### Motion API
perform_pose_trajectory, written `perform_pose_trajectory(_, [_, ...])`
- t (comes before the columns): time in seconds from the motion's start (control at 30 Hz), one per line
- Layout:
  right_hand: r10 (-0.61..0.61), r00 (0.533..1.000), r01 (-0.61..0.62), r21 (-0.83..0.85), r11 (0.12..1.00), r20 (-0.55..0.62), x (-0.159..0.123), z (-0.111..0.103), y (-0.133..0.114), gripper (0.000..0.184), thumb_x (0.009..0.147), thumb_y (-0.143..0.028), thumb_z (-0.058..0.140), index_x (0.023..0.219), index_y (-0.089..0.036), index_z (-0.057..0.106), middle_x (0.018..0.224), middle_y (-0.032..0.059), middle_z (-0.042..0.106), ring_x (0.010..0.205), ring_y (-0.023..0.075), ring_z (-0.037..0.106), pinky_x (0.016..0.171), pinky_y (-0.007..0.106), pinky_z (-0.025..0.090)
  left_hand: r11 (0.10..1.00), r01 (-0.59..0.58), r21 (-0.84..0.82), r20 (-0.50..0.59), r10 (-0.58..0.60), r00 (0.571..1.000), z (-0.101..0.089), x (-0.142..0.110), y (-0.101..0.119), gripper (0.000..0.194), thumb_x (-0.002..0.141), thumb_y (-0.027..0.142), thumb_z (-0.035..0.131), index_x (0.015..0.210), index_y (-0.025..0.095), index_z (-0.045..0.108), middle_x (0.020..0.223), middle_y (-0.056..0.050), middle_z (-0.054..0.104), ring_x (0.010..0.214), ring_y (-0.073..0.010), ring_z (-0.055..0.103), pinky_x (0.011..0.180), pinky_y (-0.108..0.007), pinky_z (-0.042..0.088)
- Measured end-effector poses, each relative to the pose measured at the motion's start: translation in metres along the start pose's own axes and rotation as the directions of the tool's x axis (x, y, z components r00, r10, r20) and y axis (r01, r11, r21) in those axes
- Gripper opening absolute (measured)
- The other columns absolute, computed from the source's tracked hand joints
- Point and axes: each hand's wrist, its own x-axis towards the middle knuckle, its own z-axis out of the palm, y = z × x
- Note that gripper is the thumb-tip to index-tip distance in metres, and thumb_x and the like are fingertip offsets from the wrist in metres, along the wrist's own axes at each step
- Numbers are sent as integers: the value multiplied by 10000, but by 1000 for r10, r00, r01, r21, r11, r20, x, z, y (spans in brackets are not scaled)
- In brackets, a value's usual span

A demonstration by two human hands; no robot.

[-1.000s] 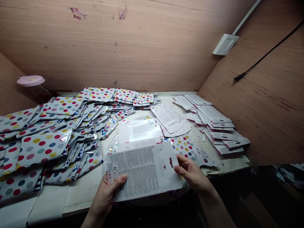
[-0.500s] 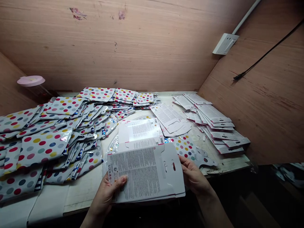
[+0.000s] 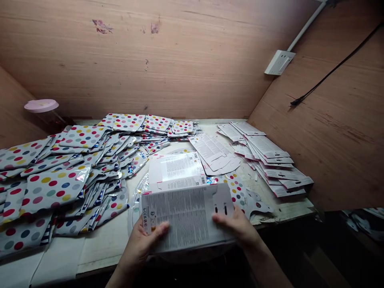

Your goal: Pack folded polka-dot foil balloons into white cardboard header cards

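White cardboard, a printed backing card (image 3: 180,216), spans both hands: the left hand (image 3: 139,244) grips its lower-left edge, thumb on top, while the right hand (image 3: 235,226) holds the punched end, fingers partly spread across it. Held this way, it seems kept flat, text upward, just above a second card (image 3: 177,170) on the worktop (image 3: 102,252). Polka-dot foil packets (image 3: 54,188) heap leftward, apparently kept apart from loose white cards (image 3: 267,160) fanned rightward.

Matt paper card (image 3: 180,218) — glossy foil balloons (image 3: 55,188)
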Motion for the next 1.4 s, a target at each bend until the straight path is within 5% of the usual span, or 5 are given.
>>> perform_pose_trajectory(0.53, [-335,610,-233,-567,790,-718,144,-47,-65,734,658,-216,781,1283,-43,438,1270,333,509,1236,462,466,959,642,394,548,-62,834,-210,420,883,1,49,-37,936,738,464,673,1467,127,194,1153,-162,572,1184,-392,482,1014,-587,333])
perform_pose_trajectory(0.7, [-427,903,230,-893,388,48,92,-4,-56,524,750,-421,734,1202,-226,556,1259,131,568,1224,325,488,1045,490,384,857,-308,413,-64,365,929,-5,31,-15,502,834,367,610,1292,228,459,1184,-94,602,1088,-264,604,937,-415,481])
perform_pose_trajectory(0.8, [-262,830,544,-819,185,492,83,30,-56,497,830,-362,655,1284,-237,497,1259,98,582,1206,285,496,1049,459,371,872,-408,269,-1,424,906,5,19,3,378,838,350,641,1182,235,536,1184,-73,597,1121,-242,584,967,-374,468])
perform_pose_trajectory(1.1, [132,893,438,-898,-43,429,240,88,-92,575,614,-386,825,1120,-197,630,1211,122,576,1152,349,501,926,401,413,637,336,-694,129,-350,928,37,26,4,631,899,270,531,1436,97,249,1434,-253,384,1333,-302,437,998,-367,470])
perform_pose_trajectory(1.4, [127,923,377,-920,-112,363,260,94,-50,719,561,-518,826,1150,-185,582,1219,127,480,1144,324,450,912,378,410,446,382,-810,308,-232,923,51,52,1,647,916,242,462,1472,39,200,1487,-301,327,1356,-332,392,1022,-402,461])
